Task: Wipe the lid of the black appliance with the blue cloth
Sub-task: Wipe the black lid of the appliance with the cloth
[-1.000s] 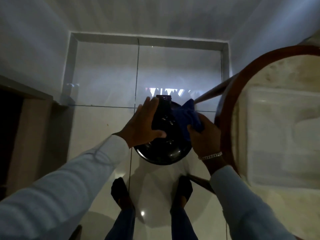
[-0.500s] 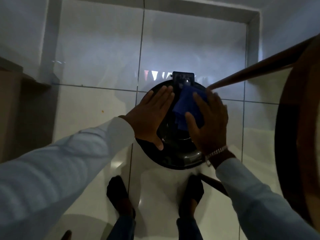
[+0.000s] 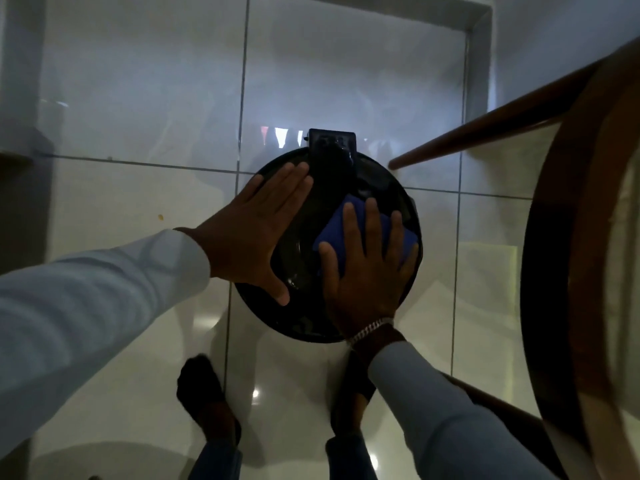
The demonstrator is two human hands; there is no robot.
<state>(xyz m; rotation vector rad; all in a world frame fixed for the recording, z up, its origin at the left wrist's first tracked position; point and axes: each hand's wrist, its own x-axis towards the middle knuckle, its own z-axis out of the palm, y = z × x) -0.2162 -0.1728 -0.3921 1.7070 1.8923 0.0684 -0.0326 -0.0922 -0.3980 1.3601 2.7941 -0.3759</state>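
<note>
A round black appliance stands on the pale tiled floor, seen from above; its glossy lid fills the middle of the view, with a square black hinge block at its far edge. My left hand lies flat with fingers spread on the lid's left half, holding nothing. My right hand presses a folded blue cloth onto the lid's right half; the cloth shows between and beyond my fingers, the rest hidden under the palm.
A round wooden table rim curves down the right side, with two wooden legs reaching toward the appliance. My two feet stand on the tiles just below it. Walls close off the far side and left.
My right hand has slid the blue cloth from the far edge near the hinge block toward the lid's right middle. The left hand stays flat on the left side. The view has moved closer.
</note>
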